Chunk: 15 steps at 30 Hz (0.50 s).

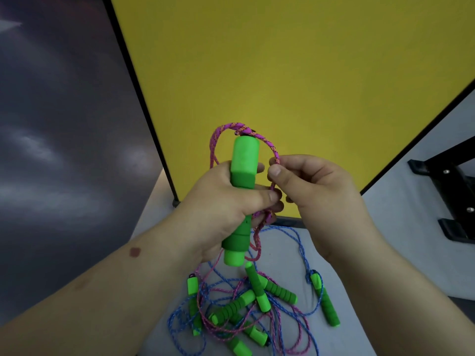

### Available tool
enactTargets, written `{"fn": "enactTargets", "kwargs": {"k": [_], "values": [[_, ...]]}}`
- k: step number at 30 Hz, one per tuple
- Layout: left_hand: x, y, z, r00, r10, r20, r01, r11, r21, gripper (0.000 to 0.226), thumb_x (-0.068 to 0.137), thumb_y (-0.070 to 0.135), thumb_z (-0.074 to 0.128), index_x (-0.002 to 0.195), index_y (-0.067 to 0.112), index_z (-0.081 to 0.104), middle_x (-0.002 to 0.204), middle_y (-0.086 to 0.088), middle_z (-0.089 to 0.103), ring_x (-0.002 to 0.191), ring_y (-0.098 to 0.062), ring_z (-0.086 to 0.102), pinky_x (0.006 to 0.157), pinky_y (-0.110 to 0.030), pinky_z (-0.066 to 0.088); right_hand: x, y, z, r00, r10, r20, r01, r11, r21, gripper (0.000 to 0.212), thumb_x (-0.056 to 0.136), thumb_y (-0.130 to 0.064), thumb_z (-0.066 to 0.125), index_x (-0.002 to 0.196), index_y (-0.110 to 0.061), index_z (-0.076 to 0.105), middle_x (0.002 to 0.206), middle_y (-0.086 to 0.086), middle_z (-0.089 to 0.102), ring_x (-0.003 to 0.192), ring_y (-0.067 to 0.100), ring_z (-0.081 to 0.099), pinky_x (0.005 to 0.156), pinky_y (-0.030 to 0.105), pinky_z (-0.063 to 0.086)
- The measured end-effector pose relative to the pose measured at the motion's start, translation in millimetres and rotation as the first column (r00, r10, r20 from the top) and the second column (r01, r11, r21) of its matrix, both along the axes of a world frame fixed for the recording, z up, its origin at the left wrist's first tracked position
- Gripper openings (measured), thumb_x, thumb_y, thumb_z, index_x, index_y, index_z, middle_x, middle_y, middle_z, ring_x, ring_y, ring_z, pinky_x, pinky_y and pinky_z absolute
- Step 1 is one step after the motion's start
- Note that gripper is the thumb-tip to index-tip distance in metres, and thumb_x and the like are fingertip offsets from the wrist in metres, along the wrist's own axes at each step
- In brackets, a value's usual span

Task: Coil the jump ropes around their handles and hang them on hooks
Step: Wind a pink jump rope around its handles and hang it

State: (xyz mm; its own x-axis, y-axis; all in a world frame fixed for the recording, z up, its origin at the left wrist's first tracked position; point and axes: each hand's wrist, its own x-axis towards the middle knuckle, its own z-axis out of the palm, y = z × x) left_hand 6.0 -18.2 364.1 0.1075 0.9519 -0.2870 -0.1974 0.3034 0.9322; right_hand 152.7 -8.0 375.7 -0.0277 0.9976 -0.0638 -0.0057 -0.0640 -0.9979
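My left hand (221, 209) grips a green jump-rope handle (243, 170) held upright in front of a yellow panel. A pink braided rope (267, 143) loops out of the handle's top and down its right side. My right hand (316, 199) pinches that pink rope between thumb and fingers just right of the handle. More pink rope hangs below my left hand toward the pile. No hooks are in view.
On the pale floor (385, 253) below lies a tangled pile of pink and blue ropes (295, 314) with several green handles (326, 301). A yellow panel (295, 60) stands ahead, a dark wall (59, 124) on the left, a black metal frame (452, 199) at right.
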Motion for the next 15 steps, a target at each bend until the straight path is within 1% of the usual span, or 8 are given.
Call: {"fn": "enactTargets", "kwargs": {"k": [2, 4, 7, 9, 11, 13, 14, 15], "values": [[-3, 3, 2, 0.998, 0.043, 0.042, -0.043, 0.999, -0.002, 0.041, 0.089, 0.0, 0.074, 0.125, 0.017, 0.062, 0.093, -0.014, 0.076, 0.081, -0.022, 0.076, 0.081, -0.044, 0.061, -1, 0, -2, 0.991, 0.085, -0.104, -0.093, 0.993, -0.076, 0.012, 0.096, -0.015, 0.064, 0.091, -0.01, 0.073, 0.072, 0.003, 0.07, 0.063, 0.014, 0.065, 0.057, 0.025, 0.054], [-9, 5, 6, 0.997, 0.052, 0.057, -0.051, 0.998, -0.029, 0.037, 0.091, 0.004, 0.072, 0.124, 0.018, 0.064, 0.093, -0.008, 0.076, 0.077, -0.018, 0.076, 0.072, -0.035, 0.063, -3, -2, -2, 0.968, 0.169, -0.184, -0.193, 0.973, -0.123, 0.017, 0.098, -0.018, 0.059, 0.093, -0.01, 0.073, 0.078, 0.007, 0.072, 0.068, 0.019, 0.066, 0.06, 0.027, 0.055], [-12, 4, 10, 0.984, -0.039, 0.174, 0.053, 0.996, -0.077, 0.038, 0.094, 0.002, 0.068, 0.131, 0.006, 0.059, 0.088, -0.011, 0.072, 0.073, -0.02, 0.074, 0.063, -0.033, 0.061, -4, -3, 1, 0.956, 0.177, -0.234, -0.214, 0.967, -0.142, 0.022, 0.097, -0.017, 0.059, 0.085, -0.015, 0.077, 0.077, 0.005, 0.073, 0.062, 0.018, 0.066, 0.054, 0.028, 0.054], [-12, 4, 10, 0.977, -0.039, 0.21, 0.057, 0.995, -0.081, 0.041, 0.094, 0.003, 0.069, 0.134, 0.005, 0.058, 0.093, -0.015, 0.072, 0.075, -0.023, 0.073, 0.066, -0.037, 0.062, -4, -2, 3, 0.96, 0.152, -0.233, -0.189, 0.971, -0.145, 0.022, 0.098, -0.018, 0.059, 0.085, -0.016, 0.076, 0.072, 0.003, 0.071, 0.06, 0.015, 0.064, 0.053, 0.028, 0.054], [-12, 7, 8, 0.977, 0.054, 0.208, -0.041, 0.997, -0.066, 0.037, 0.095, 0.005, 0.068, 0.131, 0.009, 0.061, 0.094, -0.014, 0.075, 0.074, -0.022, 0.071, 0.069, -0.039, 0.062, -4, -2, 4, 0.953, 0.197, -0.229, -0.24, 0.955, -0.176, 0.014, 0.096, -0.02, 0.061, 0.102, -0.011, 0.071, 0.075, 0.002, 0.07, 0.066, 0.014, 0.066, 0.063, 0.031, 0.059], [-12, 9, 7, 0.981, 0.123, 0.151, -0.121, 0.992, -0.022, 0.032, 0.096, 0.008, 0.067, 0.127, 0.015, 0.063, 0.092, -0.007, 0.078, 0.074, -0.018, 0.069, 0.064, -0.033, 0.058, -3, -3, 1, 0.936, 0.291, -0.199, -0.337, 0.903, -0.267, 0.029, 0.088, -0.017, 0.069, 0.115, -0.008, 0.062, 0.079, 0.003, 0.068, 0.07, 0.015, 0.068, 0.075, 0.04, 0.063], [-13, 10, 8, 0.985, 0.135, 0.103, -0.137, 0.991, 0.008, 0.031, 0.096, 0.009, 0.067, 0.126, 0.018, 0.063, 0.091, -0.004, 0.08, 0.077, -0.016, 0.068, 0.063, -0.03, 0.055, -3, -4, -1, 0.933, 0.322, -0.16, -0.357, 0.885, -0.3, 0.034, 0.085, -0.012, 0.073, 0.116, -0.008, 0.06, 0.079, 0.004, 0.067, 0.071, 0.017, 0.068, 0.077, 0.042, 0.063], [-13, 11, 8, 0.987, 0.144, 0.07, -0.147, 0.989, 0.033, 0.031, 0.097, 0.01, 0.067, 0.126, 0.019, 0.062, 0.089, -0.002, 0.08, 0.078, -0.013, 0.068, 0.062, -0.027, 0.053, -4, -5, -3, 0.936, 0.335, -0.106, -0.351, 0.883, -0.312, 0.032, 0.085, -0.005, 0.074, 0.114, -0.008, 0.06, 0.078, 0.006, 0.067, 0.072, 0.019, 0.068, 0.076, 0.041, 0.063]]}}
